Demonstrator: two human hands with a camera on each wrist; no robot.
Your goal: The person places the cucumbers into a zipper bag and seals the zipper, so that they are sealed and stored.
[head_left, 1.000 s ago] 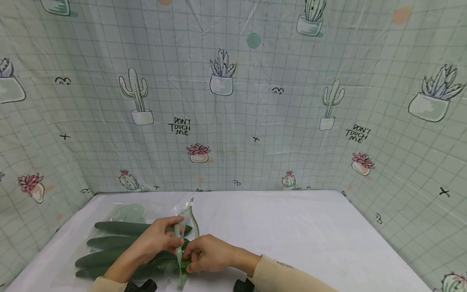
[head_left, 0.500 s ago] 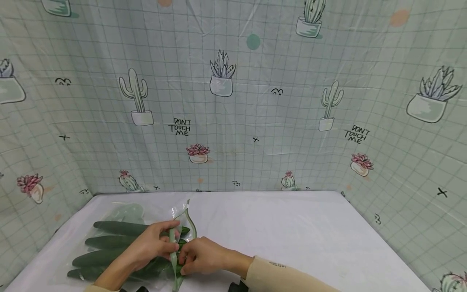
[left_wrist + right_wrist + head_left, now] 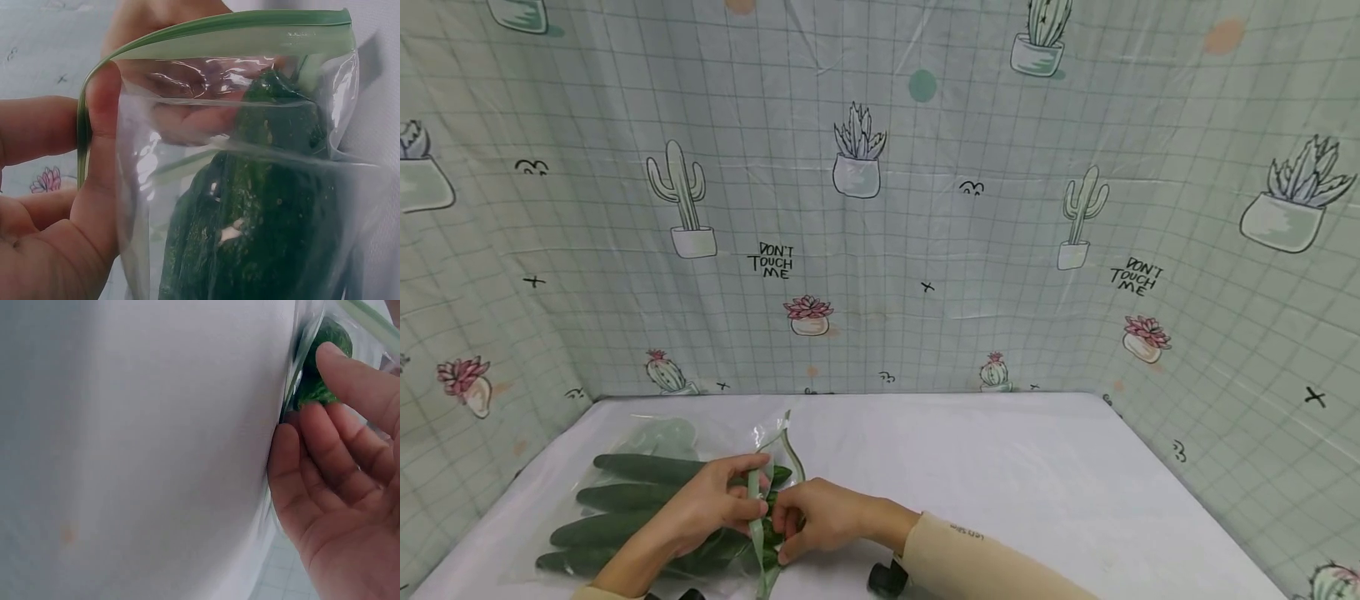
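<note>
Several long dark green cucumbers (image 3: 602, 529) lie side by side in a clear zip bag (image 3: 643, 431) at the table's left. My left hand (image 3: 711, 498) pinches the bag's green zip edge (image 3: 215, 24), holding the upper side of the mouth raised. In the left wrist view, cucumber ends show through the plastic. At the opening, on the bag's right, is my right hand (image 3: 827, 518). Its thumb and loosely bent fingers (image 3: 325, 440) stand apart at the cucumber ends (image 3: 328, 337), touching or nearly touching them. The lower cucumbers are partly hidden by my left forearm.
The white tabletop (image 3: 985, 475) stretches to the right of the bag. A grid-patterned curtain (image 3: 887, 250) with cactus prints encloses the back and both sides. A black wrist device (image 3: 887, 577) sits below my right wrist.
Both hands and the bag's mouth have shifted slightly left over the past second, and the lowest cucumber has slid left. Most recently, my right fingers have loosened and moved slightly right at the cucumber ends.
</note>
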